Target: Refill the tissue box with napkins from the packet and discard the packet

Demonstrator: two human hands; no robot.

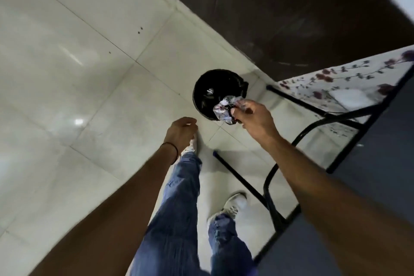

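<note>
A crumpled, shiny plastic packet is pinched in my right hand, held over the near right rim of a round black bin standing on the tiled floor. Some scraps lie inside the bin. My left hand hangs lower and to the left of the bin, fingers loosely curled and holding nothing. The tissue box is not clearly in view; a blurred white shape rests on the table at the right.
A table with a floral cloth and black metal legs stands at the right. A dark wall panel runs behind the bin. My legs in blue jeans and white shoes are on the pale floor tiles.
</note>
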